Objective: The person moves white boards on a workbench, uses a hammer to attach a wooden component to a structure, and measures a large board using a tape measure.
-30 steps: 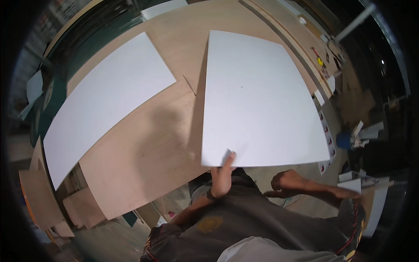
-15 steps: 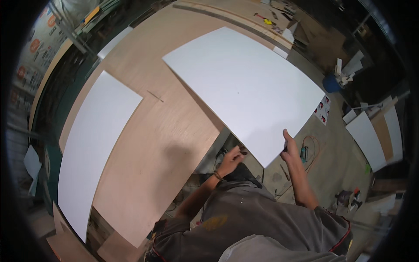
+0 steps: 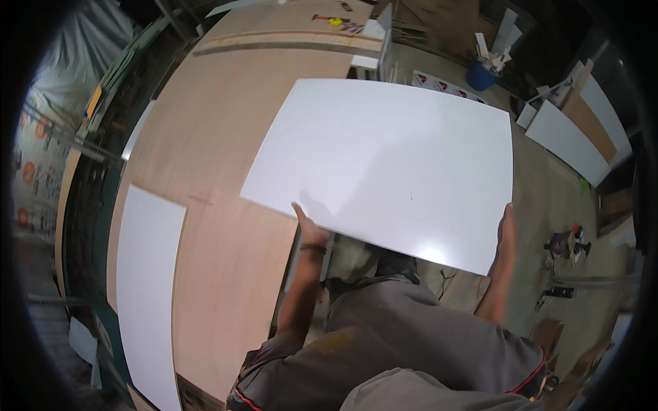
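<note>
A large white panel (image 3: 391, 157) is held across in front of me, its left part over a wooden worktable (image 3: 226, 288) and its right part out over the floor. My left hand (image 3: 312, 229) grips the panel's near edge, thumb on top and the other fingers hidden underneath. At the near right corner my right hand (image 3: 506, 240) is closed on the side edge, its fingers mostly out of sight. A second, narrower white panel (image 3: 147, 294) lies along the left side of the worktable.
A long wooden strip (image 3: 288, 46) crosses the table's far end, with a yellow tape measure (image 3: 335, 22) beyond it. A blue bucket of offcuts (image 3: 482, 74) stands on the floor at the far right, near leaning white and brown boards (image 3: 582, 127). A power tool (image 3: 562, 243) sits at right.
The large panel has turned and now lies more squarely before me. My left hand, free before, has taken hold of its near edge. My right hand has moved rightward with the corner.
</note>
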Available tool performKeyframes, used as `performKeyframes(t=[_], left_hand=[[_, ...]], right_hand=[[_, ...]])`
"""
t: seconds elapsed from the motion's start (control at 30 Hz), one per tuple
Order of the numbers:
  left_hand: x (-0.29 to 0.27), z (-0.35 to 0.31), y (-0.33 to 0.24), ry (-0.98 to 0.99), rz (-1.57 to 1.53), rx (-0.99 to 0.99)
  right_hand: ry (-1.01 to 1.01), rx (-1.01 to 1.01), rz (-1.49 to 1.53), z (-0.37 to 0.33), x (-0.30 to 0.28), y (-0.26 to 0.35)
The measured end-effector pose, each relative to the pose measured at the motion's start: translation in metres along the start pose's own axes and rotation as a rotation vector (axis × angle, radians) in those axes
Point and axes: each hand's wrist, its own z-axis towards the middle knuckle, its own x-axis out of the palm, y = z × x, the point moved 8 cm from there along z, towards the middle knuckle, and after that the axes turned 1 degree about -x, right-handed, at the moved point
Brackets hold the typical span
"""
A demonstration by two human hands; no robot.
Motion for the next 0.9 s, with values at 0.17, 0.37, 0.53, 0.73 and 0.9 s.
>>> performKeyframes(t=[0.17, 0.37, 0.53, 0.73, 0.9], left_hand=[[0.039, -0.005, 0.116, -0.196, -0.054, -0.234], [0.166, 0.016, 0.189, -0.099, -0.009, -0.189], [0.291, 0.079, 0.212, -0.148, 0.076, -0.260], [0.360, 0.191, 0.322, 0.081, -0.059, -0.563], [0.307, 0.330, 0.505, 0.306, -0.018, -0.735]], right_hand=[[-0.292, -0.249, -0.523, 0.046, -0.065, 0.119], [-0.294, -0.135, -0.476, 0.108, -0.134, 0.217], [-0.379, -0.087, -0.399, 0.170, -0.168, 0.216], [-0.532, 0.075, -0.356, 0.195, -0.172, 0.226], [-0.661, 0.098, -0.523, 0.256, -0.181, 0.254]])
